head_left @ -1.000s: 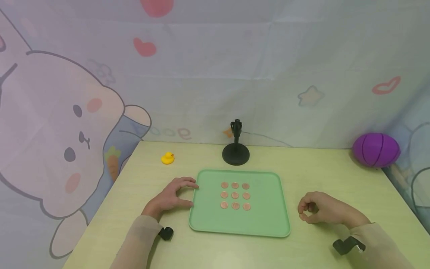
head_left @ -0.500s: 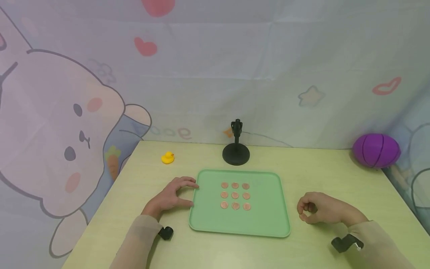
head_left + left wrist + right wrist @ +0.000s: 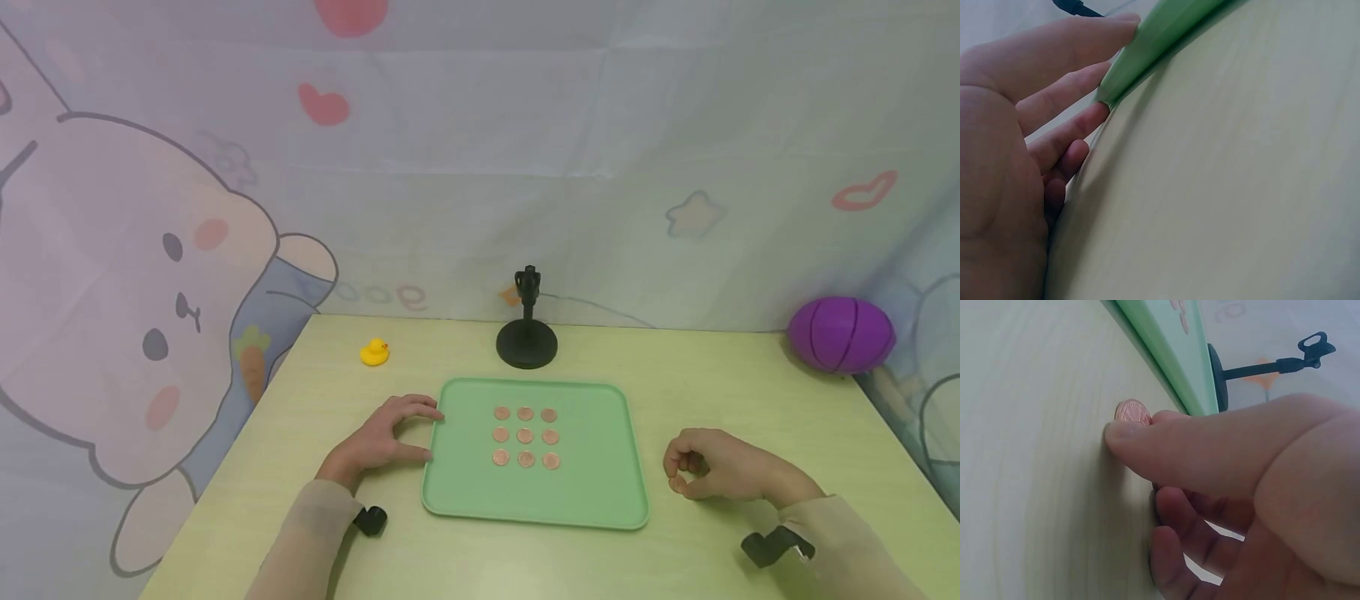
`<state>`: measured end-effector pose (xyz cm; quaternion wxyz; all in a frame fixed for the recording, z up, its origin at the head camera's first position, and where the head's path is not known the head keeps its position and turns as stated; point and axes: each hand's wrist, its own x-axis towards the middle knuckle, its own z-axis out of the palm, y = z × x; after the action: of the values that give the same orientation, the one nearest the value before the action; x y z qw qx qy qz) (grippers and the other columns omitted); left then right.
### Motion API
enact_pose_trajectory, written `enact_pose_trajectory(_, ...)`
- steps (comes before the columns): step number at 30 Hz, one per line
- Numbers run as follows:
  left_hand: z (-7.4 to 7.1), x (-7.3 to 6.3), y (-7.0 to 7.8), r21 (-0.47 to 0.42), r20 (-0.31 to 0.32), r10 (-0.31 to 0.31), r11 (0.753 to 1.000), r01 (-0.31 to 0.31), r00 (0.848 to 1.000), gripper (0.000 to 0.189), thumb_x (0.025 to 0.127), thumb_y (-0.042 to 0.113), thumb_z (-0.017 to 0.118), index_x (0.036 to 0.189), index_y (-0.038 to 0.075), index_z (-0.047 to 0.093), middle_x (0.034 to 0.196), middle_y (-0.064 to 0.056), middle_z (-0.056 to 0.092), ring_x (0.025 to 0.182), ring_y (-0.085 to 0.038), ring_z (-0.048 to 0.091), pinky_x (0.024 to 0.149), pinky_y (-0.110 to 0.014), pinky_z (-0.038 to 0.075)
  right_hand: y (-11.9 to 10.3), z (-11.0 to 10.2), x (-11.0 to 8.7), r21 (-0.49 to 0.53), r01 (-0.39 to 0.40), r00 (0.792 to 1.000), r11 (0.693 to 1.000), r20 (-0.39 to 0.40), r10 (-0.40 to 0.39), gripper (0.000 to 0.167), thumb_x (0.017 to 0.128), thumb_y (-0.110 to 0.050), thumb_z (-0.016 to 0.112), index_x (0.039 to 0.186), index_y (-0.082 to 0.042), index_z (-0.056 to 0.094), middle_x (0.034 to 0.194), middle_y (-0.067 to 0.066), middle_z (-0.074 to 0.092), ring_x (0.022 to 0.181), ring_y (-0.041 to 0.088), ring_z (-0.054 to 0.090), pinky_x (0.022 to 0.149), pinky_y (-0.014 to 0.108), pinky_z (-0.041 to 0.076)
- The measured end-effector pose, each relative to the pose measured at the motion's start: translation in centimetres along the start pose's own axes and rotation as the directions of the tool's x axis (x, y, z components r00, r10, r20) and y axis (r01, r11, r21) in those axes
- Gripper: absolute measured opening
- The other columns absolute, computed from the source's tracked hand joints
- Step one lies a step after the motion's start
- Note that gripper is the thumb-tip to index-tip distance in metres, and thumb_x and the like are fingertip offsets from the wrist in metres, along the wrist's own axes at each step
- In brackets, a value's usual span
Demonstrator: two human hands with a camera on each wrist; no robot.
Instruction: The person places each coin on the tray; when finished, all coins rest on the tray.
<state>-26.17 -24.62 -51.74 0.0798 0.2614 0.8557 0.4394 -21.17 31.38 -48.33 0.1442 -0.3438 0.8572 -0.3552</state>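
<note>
A light green tray (image 3: pixel 592 492) lies on the table, with several copper coins (image 3: pixel 525 435) set out on it in three rows of three. My left hand (image 3: pixel 378 437) is at the tray's left edge, thumb and fingers spread and loosely bent. In the left wrist view its fingertips touch the outer side of the tray (image 3: pixel 1147 50). To the right of the tray, low over the table, my right hand (image 3: pixel 720 465) pinches a copper coin (image 3: pixel 1133 411) between thumb and index finger. The coin's upper part shows past the thumb tip; its other fingers are curled.
Behind the tray stands a black stand (image 3: pixel 527 342) with a round base and a clip on top. A yellow rubber duck (image 3: pixel 375 352) sits at the back left, and a purple ball (image 3: pixel 840 335) at the back right corner. A printed cloth (image 3: pixel 480 208) hangs behind the table.
</note>
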Motion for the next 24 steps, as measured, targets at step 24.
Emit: enact_pose_trajectory(24, 0.02, -0.02, 0.06, -0.006, 0.005, -0.017, 1.0, 0.017, 1.0, 0.053, 0.08, 0.024, 0.092, 0.129, 0.021, 0.073, 0.15, -0.004, 0.056, 0.14, -0.031, 0.039, 0.119, -0.061, 0.026, -0.72, 0.29, 0.17, 0.025, 0.004, 0.999, 1.0, -0.035, -0.003, 0.023, 0.086, 0.001, 0.081, 0.089, -0.016, 0.067, 0.086, -0.003, 0.069, 0.077, 0.007, 0.062, 0.067, 0.025, 0.055)
